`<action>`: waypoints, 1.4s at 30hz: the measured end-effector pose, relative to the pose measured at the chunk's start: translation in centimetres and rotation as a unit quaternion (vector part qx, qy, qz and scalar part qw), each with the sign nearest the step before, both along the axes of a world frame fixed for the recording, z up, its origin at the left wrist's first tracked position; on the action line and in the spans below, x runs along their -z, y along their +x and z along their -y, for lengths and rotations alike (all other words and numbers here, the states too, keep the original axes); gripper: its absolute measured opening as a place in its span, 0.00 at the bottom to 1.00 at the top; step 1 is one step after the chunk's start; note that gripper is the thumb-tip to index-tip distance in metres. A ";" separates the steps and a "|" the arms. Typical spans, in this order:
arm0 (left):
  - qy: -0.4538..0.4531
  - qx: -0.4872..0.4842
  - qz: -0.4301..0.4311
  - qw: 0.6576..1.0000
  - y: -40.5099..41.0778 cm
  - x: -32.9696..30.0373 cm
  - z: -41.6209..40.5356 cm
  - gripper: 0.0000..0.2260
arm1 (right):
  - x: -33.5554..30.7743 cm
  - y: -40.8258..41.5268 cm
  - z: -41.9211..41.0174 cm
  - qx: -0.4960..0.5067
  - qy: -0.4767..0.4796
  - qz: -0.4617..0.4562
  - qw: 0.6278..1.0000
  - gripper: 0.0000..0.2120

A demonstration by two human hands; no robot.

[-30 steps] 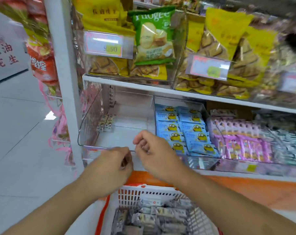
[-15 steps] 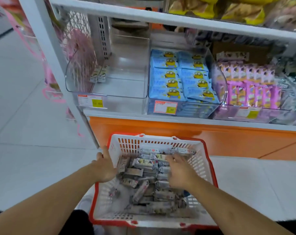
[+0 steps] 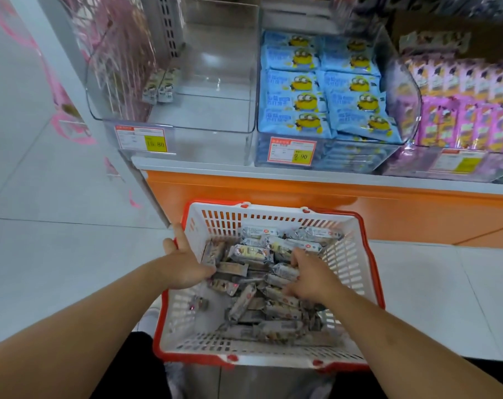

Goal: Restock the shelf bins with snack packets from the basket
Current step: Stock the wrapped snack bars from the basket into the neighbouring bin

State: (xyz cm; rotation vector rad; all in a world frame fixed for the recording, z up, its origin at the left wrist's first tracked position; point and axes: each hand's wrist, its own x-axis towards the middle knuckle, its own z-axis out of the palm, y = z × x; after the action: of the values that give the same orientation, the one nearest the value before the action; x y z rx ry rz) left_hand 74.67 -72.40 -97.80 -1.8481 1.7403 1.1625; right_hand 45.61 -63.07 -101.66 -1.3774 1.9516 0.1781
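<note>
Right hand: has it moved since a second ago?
Yes. The right hand went from the front edge of the clear bin down into the basket, among the packets.

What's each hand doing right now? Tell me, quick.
Left hand: over the basket rim, fingers down among the snack packets; grip cannot be told.
Right hand: fingers curled into the packets; a firm hold cannot be told.

**Around the shelf**

An orange base panel [image 3: 302,191] runs under the shelf's front edge, above a pale tiled floor [image 3: 43,226]. Pink netting [image 3: 120,53] hangs at the shelf's left end, beside a grey slotted upright [image 3: 169,24] at the back. A blurred brown carton [image 3: 434,27] sits toward the back right corner. Dark clothing [image 3: 129,367] shows at the bottom edge.
</note>
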 end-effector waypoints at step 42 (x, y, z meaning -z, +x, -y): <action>-0.375 -0.060 -0.234 0.895 3.7 -23.1 11.6 0.11 | -27.1 13.8 22.0 -0.042 -0.352 0.152 0.923 0.37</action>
State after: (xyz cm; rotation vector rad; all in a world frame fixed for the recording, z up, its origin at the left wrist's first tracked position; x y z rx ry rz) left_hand 78.42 -83.99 -74.72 -2.2341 2.6705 1.1362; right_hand 59.42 -85.07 -74.57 -1.7992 1.7504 -0.7293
